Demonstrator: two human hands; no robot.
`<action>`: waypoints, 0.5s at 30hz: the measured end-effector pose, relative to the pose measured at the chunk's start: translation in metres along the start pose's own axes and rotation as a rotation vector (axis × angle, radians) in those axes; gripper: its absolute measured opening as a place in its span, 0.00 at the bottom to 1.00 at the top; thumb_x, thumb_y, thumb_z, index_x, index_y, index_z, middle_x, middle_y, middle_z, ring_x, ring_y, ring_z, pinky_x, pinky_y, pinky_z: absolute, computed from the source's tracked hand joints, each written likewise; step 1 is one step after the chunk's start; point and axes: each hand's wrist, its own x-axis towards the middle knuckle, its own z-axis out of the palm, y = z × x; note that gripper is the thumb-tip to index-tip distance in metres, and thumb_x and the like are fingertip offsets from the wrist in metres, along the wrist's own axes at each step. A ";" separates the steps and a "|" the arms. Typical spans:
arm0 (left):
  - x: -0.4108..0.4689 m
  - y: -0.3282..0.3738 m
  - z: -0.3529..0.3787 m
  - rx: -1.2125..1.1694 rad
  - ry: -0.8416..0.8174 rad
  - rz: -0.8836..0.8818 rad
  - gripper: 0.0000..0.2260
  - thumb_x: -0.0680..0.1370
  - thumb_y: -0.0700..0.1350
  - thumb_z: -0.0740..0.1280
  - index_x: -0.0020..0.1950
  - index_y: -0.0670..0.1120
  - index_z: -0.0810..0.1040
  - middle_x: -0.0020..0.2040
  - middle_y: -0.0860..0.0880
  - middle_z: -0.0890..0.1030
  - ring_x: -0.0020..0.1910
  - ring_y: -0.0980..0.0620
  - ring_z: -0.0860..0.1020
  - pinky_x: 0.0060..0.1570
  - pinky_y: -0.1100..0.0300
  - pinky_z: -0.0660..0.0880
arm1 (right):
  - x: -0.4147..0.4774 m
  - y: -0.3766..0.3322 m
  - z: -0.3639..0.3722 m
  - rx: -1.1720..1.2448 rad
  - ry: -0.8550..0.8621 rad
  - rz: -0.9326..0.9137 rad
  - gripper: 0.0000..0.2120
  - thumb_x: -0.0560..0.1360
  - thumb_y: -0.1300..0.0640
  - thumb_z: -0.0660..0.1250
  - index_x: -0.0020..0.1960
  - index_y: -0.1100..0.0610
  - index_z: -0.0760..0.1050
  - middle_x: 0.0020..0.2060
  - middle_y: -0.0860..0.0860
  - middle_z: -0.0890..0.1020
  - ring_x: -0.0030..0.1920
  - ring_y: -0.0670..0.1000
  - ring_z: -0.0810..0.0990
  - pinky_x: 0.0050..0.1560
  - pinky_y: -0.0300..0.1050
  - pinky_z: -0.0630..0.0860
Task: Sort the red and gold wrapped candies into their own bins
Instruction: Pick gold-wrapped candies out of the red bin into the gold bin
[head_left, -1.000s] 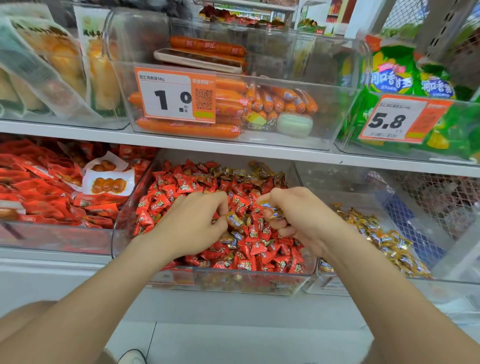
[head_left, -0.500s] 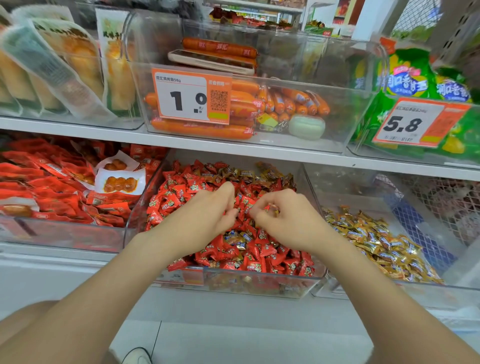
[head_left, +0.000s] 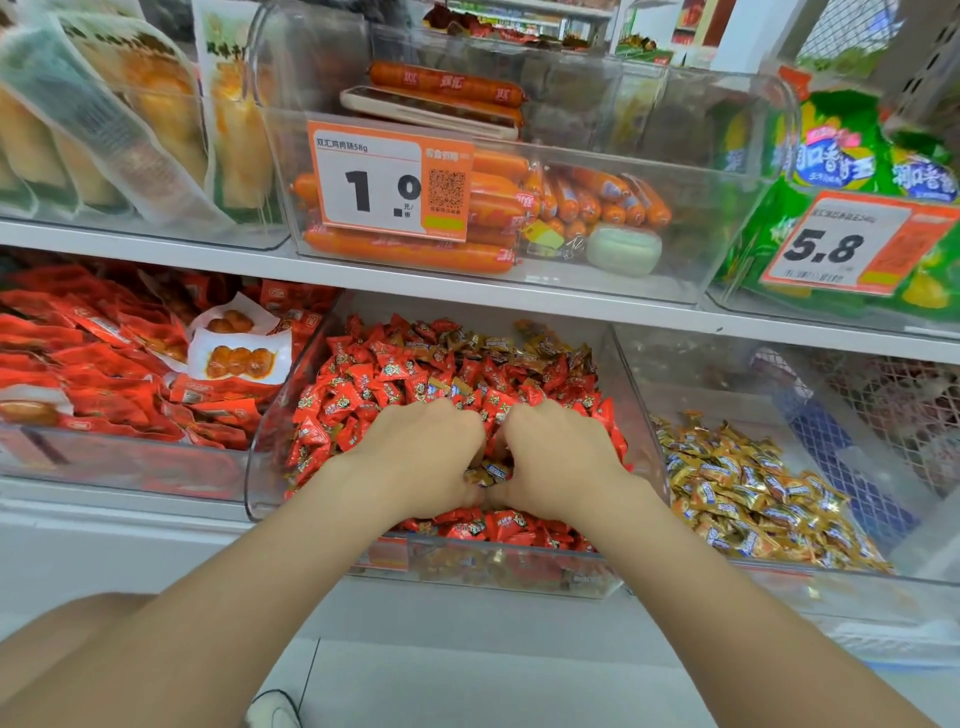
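Between the two curled hands, left hand (head_left: 421, 460) and right hand (head_left: 558, 457), gold candies (head_left: 491, 473) lie pinched in the red bin (head_left: 631, 395); exact grip cannot be told. Gold bin (head_left: 779, 415) sits directly rightward, nearer the right hand.

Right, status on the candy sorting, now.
Both hands, left hand and right hand, buried in clear plastic middle bin. Gold-wrapped candies between them. Grasp hidden.

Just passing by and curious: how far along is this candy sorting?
Partly done. The right-hand bin already holds only gold candies. Both hands, left and right, are digging in the middle bin, around a gold piece. Left: gold wrappers mixed among the red candies at the back.
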 end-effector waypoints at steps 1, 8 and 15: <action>0.001 0.002 0.000 -0.007 0.001 -0.013 0.19 0.75 0.65 0.72 0.57 0.54 0.81 0.49 0.50 0.78 0.49 0.45 0.81 0.41 0.53 0.71 | 0.002 0.000 0.000 -0.010 -0.009 -0.008 0.26 0.68 0.34 0.78 0.37 0.51 0.67 0.35 0.48 0.73 0.39 0.56 0.76 0.36 0.47 0.69; -0.005 -0.002 -0.005 -0.170 0.062 -0.042 0.07 0.75 0.54 0.66 0.41 0.52 0.79 0.38 0.53 0.79 0.39 0.48 0.79 0.33 0.57 0.71 | 0.001 0.006 0.005 0.098 0.017 -0.101 0.10 0.72 0.46 0.71 0.40 0.52 0.80 0.32 0.48 0.77 0.38 0.56 0.80 0.34 0.45 0.73; -0.007 -0.012 -0.008 -0.309 0.322 -0.063 0.19 0.84 0.62 0.55 0.46 0.53 0.79 0.32 0.52 0.78 0.33 0.50 0.77 0.35 0.51 0.76 | -0.017 0.039 -0.019 0.492 0.129 -0.082 0.16 0.83 0.42 0.65 0.40 0.48 0.79 0.31 0.49 0.83 0.32 0.47 0.79 0.39 0.42 0.75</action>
